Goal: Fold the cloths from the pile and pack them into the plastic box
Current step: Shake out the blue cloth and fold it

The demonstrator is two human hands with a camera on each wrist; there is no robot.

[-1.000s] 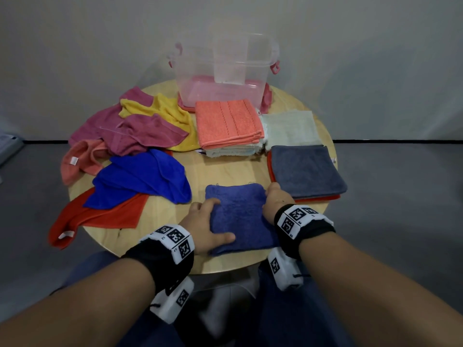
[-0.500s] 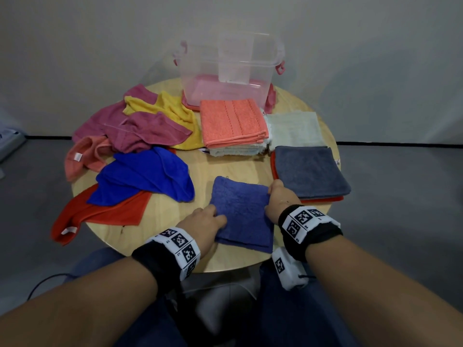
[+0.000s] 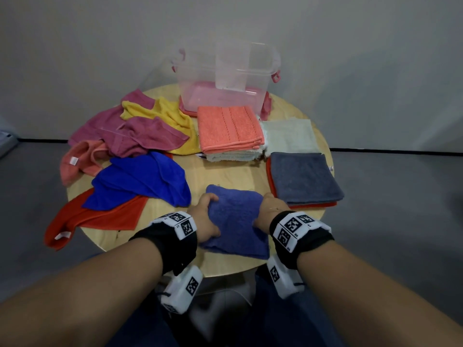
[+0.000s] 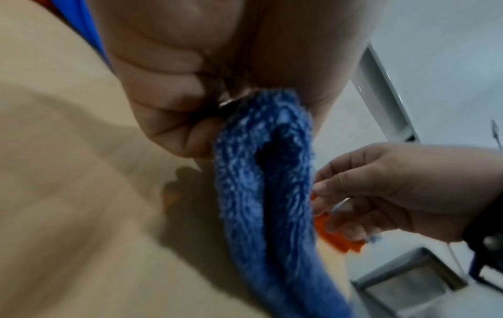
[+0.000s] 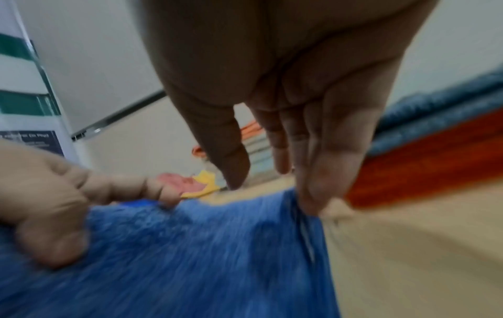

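A folded purple-blue cloth (image 3: 235, 221) lies near the front edge of the round wooden table (image 3: 233, 174). My left hand (image 3: 208, 212) grips its left edge. In the left wrist view its curled fingers (image 4: 174, 120) pinch the cloth's fold (image 4: 261, 172), raised a little off the wood. My right hand (image 3: 268, 209) is at the cloth's right edge. In the right wrist view its fingers (image 5: 310, 182) are straight, with the tips against the cloth (image 5: 190, 247). The clear plastic box (image 3: 225, 76) stands at the back of the table.
Unfolded magenta, yellow, pink, bright blue (image 3: 140, 184) and red-orange cloths are heaped on the left. Folded stacks lie further back: coral on pale green (image 3: 229, 128), a pale green one (image 3: 288, 136), and grey on red (image 3: 303, 179) beside my right hand.
My left hand has gone from lying on the cloth to gripping its left edge, and that side has lifted slightly. My right hand has stayed at the right edge.
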